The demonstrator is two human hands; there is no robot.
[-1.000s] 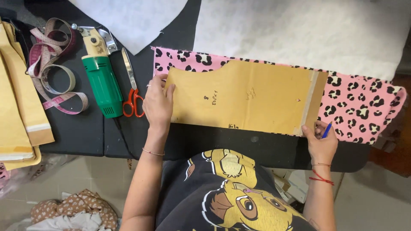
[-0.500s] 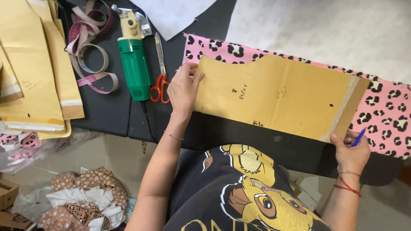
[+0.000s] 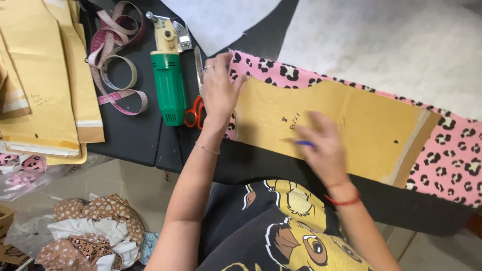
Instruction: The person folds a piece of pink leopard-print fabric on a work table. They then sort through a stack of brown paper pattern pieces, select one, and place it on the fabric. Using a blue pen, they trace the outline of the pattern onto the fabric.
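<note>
Cardboard pattern (image 3: 346, 135) could slip on the pink fabric (image 3: 452, 155): left hand (image 3: 218, 93) flat, pressing its end; blurred right hand (image 3: 321, 145) grips a blue pen (image 3: 304, 143).

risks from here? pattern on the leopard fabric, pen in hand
1. The left hand pins only the left end of the tan paper pattern; its right end lies free on the pink leopard fabric, so it could shift while being traced.
2. The right hand with the blue pen is motion-blurred over the pattern; a stray mark on the fabric seems possible.
3. The scissors sit right beside the left hand and could get bumped.
</note>
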